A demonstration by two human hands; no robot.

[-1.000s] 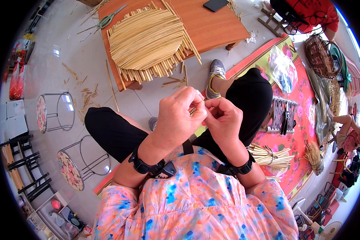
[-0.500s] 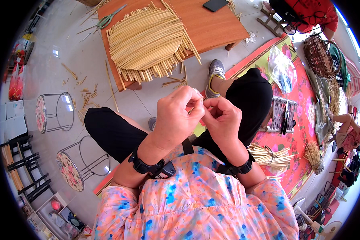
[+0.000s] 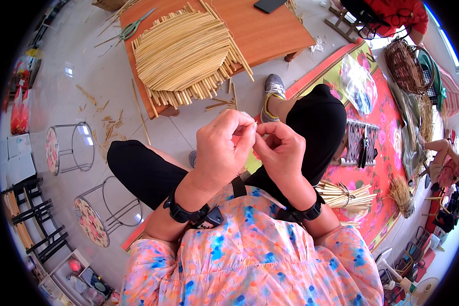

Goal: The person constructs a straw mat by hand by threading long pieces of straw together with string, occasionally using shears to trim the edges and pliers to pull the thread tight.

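Pale straw-coloured stalks make up the panel (image 3: pixel 183 51), which lies flat on the tabletop (image 3: pixel 262 33) beyond the hands, scissors (image 3: pixel 135 28) beside it. It looks light, stiff along the stalks and probably weaker across them; the ends jutting along its near edge could snap or slip out, so two flat palms under opposite sides would suit better than a tug on one stalk.

The left hand (image 3: pixel 223 145) and right hand (image 3: pixel 283 153) are raised above the lap, near each other. On each, thumb and forefinger are pinched together, the fingers (image 3: pixel 248 133) curled; anything between the tips is too small or hidden to tell.

On the red mat (image 3: pixel 387 133), a clear bag (image 3: pixel 356 84) shows something bluish inside, and a bundle (image 3: pixel 344 198) of stalks is tied round its middle. What the wicker basket (image 3: pixel 403 66) holds I cannot tell. At lower left, a box holds a pink round thing (image 3: pixel 75 265) and crumpled plastic.
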